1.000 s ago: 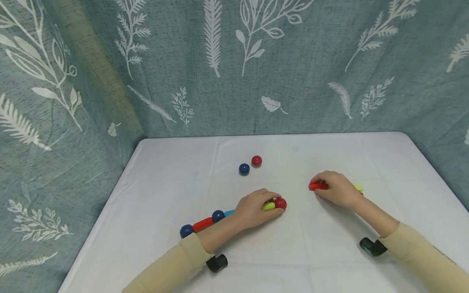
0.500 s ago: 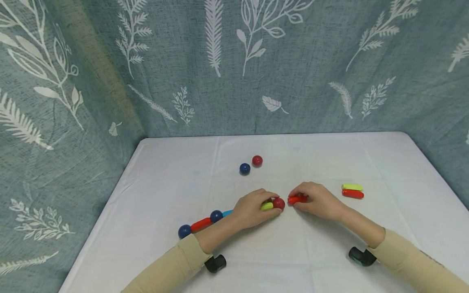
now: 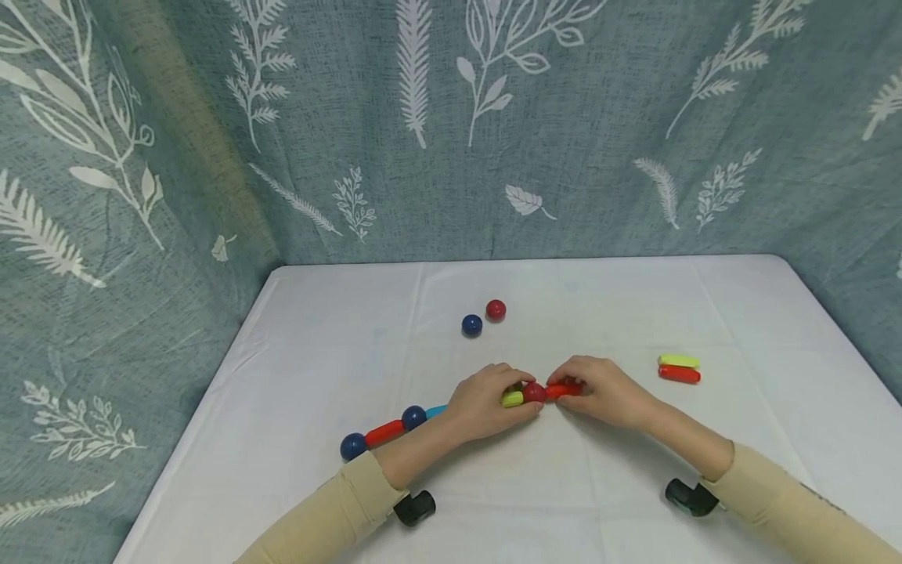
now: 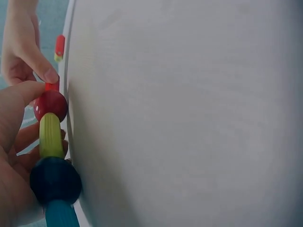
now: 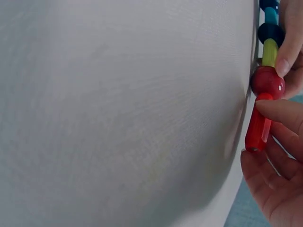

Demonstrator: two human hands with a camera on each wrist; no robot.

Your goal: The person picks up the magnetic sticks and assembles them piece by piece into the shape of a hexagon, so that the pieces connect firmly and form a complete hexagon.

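On the white table, a chain of balls and magnetic-looking rods runs slantwise under my left hand [image 3: 482, 403]. From its left end come a dark blue ball [image 3: 354, 446], a red rod [image 3: 384, 433], a second dark blue ball [image 3: 414, 417] and a light blue rod [image 3: 436, 410]. Another dark blue ball [image 4: 56, 180], hidden in the head view, joins a yellow-green rod [image 4: 50, 135]. My left thumb and fingers pinch the red ball [image 3: 534, 392] at the right end. My right hand [image 3: 609, 392] pinches a short red rod [image 5: 258, 125], its end against that ball.
Farther back lie a loose dark blue ball [image 3: 472, 326] and a loose red ball [image 3: 496, 310]. To the right, a yellow-green rod [image 3: 679, 361] and a red rod [image 3: 680, 374] lie side by side. A patterned curtain [image 3: 451, 196] hangs behind the table.
My right hand has carried the red rod leftward from the right side, up to the red ball. The left hand stays at the red ball.
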